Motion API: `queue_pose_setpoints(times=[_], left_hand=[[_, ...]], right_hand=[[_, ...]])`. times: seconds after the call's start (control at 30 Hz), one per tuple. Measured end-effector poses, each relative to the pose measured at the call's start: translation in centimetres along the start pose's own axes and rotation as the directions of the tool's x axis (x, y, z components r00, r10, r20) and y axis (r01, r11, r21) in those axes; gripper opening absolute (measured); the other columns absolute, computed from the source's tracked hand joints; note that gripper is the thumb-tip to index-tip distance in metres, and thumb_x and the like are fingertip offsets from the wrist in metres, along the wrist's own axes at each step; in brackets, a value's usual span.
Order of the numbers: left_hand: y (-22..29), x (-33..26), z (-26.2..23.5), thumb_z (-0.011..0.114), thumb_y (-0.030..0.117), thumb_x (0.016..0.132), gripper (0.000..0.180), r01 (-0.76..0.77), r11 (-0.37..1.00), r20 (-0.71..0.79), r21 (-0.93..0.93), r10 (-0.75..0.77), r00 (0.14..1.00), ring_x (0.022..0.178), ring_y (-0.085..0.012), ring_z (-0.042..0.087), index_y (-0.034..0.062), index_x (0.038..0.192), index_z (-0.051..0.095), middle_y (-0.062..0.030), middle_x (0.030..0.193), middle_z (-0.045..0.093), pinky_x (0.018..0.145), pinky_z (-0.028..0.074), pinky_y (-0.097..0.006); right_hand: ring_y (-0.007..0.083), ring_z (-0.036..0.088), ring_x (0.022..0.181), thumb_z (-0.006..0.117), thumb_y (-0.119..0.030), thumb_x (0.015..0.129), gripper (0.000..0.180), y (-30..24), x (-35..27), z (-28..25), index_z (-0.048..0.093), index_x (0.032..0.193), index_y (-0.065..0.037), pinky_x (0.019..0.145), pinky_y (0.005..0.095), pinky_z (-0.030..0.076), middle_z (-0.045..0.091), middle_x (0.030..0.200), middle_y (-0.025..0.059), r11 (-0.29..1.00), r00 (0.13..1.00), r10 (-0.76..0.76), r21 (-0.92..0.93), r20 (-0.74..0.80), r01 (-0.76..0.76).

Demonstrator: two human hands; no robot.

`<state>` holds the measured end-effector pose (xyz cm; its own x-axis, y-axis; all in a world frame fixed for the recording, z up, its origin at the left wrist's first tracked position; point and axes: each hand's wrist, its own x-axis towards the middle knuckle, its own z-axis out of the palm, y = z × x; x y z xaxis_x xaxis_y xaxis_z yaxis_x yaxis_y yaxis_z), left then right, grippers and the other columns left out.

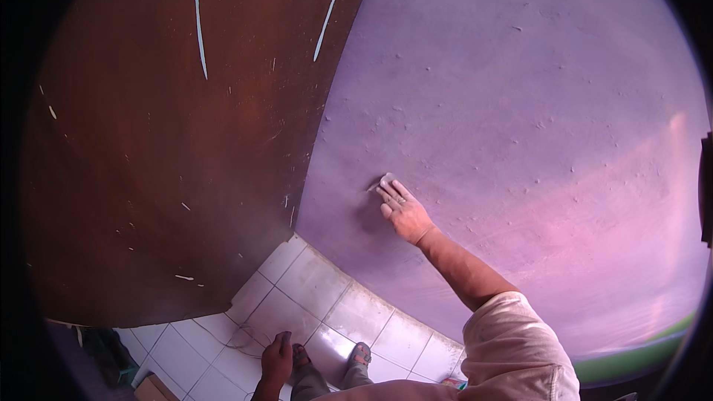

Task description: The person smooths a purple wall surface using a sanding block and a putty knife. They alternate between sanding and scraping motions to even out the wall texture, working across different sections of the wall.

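Observation:
My right hand (407, 215) reaches out to the purple wall (505, 104), with its fingers pressed onto a small whitish flat piece (386, 178) that touches the wall surface. What kind of piece it is does not show clearly. A shadow falls on the wall below it. Small bumps and rough specks dot the paint around the hand. Low down, my left hand (276, 362) is closed around a small dark object (283, 337), held above the floor and away from the wall. Its kind cannot be made out.
A brown panel (178, 141) with pale streaks stands left of the wall. My sandaled feet (359, 353) are on the white floor tiles (312, 282). A thin cable loop (241, 336) lies near my left hand. A cardboard box (154, 388) sits at the lower left.

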<state>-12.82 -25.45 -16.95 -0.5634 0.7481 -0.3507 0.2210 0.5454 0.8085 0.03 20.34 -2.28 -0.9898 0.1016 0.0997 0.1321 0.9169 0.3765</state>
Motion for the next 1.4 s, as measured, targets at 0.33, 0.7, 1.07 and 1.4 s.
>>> queue_pose_setpoints(times=[0.33, 0.7, 1.07, 1.4], left_hand=[[-6.8, -4.4, 4.1, 0.043, 0.027, 0.104, 0.035, 0.229, 0.973, -0.118, -0.023, -0.230, 0.966, 0.106, -0.0402, 0.066, 0.0073, 0.126, 0.062, -0.0204, 0.119, 0.067, 0.089, 0.052, -0.046], [-12.3, -3.6, 15.2, 0.044, 0.020, 0.105, 0.041, 0.032, 0.999, -0.053, 0.014, -0.032, 0.998, 0.128, -0.0385, 0.055, 0.0076, 0.143, 0.049, -0.0248, 0.142, 0.052, 0.102, 0.047, -0.042], [-12.5, -5.3, 17.2, 0.040, 0.025, 0.106, 0.042, 0.131, 0.971, -0.075, -0.202, -0.148, 0.986, 0.120, -0.0378, 0.060, 0.0007, 0.136, 0.055, -0.0227, 0.130, 0.062, 0.101, 0.047, -0.044], [-12.9, -2.5, 12.3, 0.040, 0.030, 0.107, 0.048, 0.285, 0.948, 0.146, -0.140, -0.265, 0.953, 0.133, -0.0315, 0.052, -0.0023, 0.141, 0.050, -0.0203, 0.142, 0.056, 0.111, 0.039, -0.038]], right_hand=[[0.0265, 0.061, 0.126, 0.064, -0.006, 0.094, 0.011, 11.4, 8.8, -23.8, 0.059, 0.084, -0.007, 0.120, 0.0589, 0.022, 0.068, 0.129, 0.0061, 0.817, 0.437, 0.045, -0.219, -0.898, -0.534], [0.0252, 0.038, 0.146, 0.036, -0.022, 0.101, 0.040, -6.1, -2.9, 17.0, 0.061, 0.123, 0.001, 0.128, 0.0439, 0.009, 0.053, 0.146, 0.0177, 0.933, 0.895, -0.183, -0.217, 0.406, 0.289], [0.0277, 0.054, 0.134, 0.053, 0.004, 0.089, 0.012, 4.8, 7.1, -10.5, 0.056, 0.093, -0.007, 0.121, 0.0569, 0.021, 0.064, 0.134, 0.0107, 0.930, 0.696, 0.085, -0.195, -0.713, -0.313], [0.0319, 0.044, 0.140, 0.045, -0.014, 0.096, 0.027, -17.9, -17.8, 25.2, 0.064, 0.111, -0.003, 0.122, 0.0449, 0.024, 0.061, 0.134, 0.0223, 0.874, 0.804, 0.279, 0.208, 0.525, -0.439]])
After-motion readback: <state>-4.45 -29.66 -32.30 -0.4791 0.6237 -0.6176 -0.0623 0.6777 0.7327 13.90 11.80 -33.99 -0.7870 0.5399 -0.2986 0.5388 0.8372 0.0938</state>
